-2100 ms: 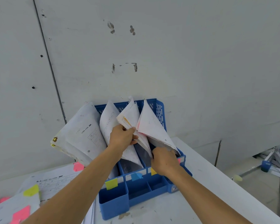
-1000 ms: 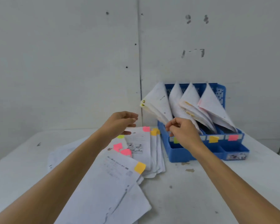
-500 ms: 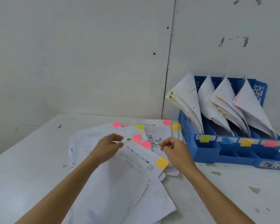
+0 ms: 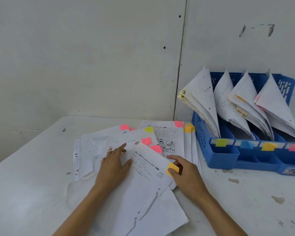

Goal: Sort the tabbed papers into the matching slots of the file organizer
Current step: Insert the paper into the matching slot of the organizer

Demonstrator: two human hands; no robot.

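A loose pile of white papers with pink, yellow and orange tabs lies on the white table. On top lies a sheet with an orange tab. My left hand rests flat on this pile with fingers straight. My right hand pinches the top sheet at its orange-tabbed corner, thumb over the tab. The blue file organizer stands at the right against the wall. Its slots hold leaning papers and carry green, blue, orange and pink labels along the front.
The white table meets a grey wall right behind the pile and organizer. Small stains mark the table surface at the right.
Both hands left the organizer's papers and came down to the pile at the left. My left hand now lies flat on it and my right hand has taken the orange-tabbed corner.
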